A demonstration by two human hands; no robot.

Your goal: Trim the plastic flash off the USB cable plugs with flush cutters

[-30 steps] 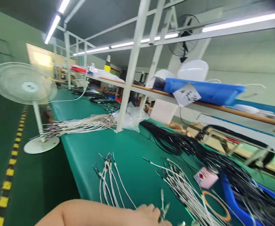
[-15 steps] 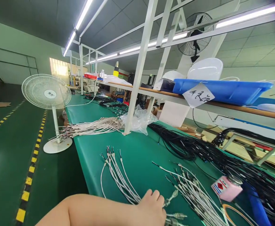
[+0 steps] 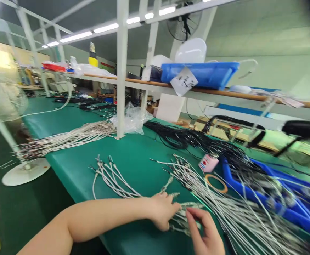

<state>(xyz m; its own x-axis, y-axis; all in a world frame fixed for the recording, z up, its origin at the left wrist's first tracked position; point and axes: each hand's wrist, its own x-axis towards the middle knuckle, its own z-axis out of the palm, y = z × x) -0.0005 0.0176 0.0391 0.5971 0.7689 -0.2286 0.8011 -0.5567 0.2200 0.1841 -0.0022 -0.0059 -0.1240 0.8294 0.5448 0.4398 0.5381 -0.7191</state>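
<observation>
My left hand (image 3: 163, 209) reaches across the bench, its fingers curled over a small bunch of white cables (image 3: 123, 187) near their clear plug ends. The cables' stripped wire ends fan out to the left of my forearm. Just right of it, my right hand (image 3: 206, 232) has thumb and index fingertip together beside the clear connectors (image 3: 194, 205); what lies between them is blurred. Connectors also show below and between the two hands. A larger pile of white cables (image 3: 221, 209) lies behind and to the right of my right hand.
On the green bench (image 3: 133, 156) are black cables (image 3: 176, 136), a pink bottle (image 3: 208, 163), an orange tape ring (image 3: 215, 183) and a blue bin (image 3: 266, 205) holding cables. A white post (image 3: 121, 71) rises from the bench. A standing fan (image 3: 0, 95) is at left.
The view has swung right and down, so the blue bin now shows. My right hand has come into view beside the connectors. My left hand stays on the cable bunch.
</observation>
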